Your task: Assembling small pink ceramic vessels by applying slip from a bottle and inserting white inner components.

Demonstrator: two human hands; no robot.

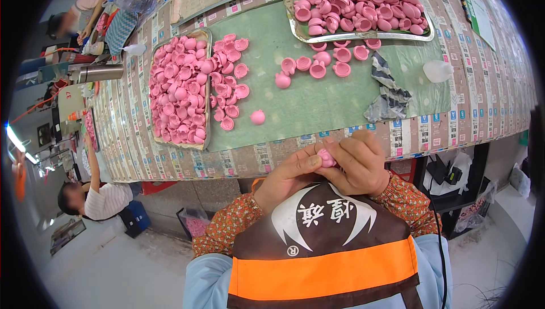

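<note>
Close to my chest, just off the table's near edge, both hands meet around one small pink moulded part [326, 159]. My left hand [289, 175] pinches it from the left between thumb and fingers. From the other side my right hand [359, 164] closes on the same part, its fingers curled and covering much of it. Beyond my hands, a single pink rounded piece [258, 117] lies on the green mat [267, 96]. Several cup-shaped pink shells [318, 69] are scattered farther back, some with their hollow side up.
Pink shells fill a tray [209, 45] on the left, spilling past its right side, and a larger metal tray [363, 38] at the back. A striped cloth scrap [390, 90] and a whitish translucent bottle [438, 71] sit at right. Other people [99, 200] are at the far left.
</note>
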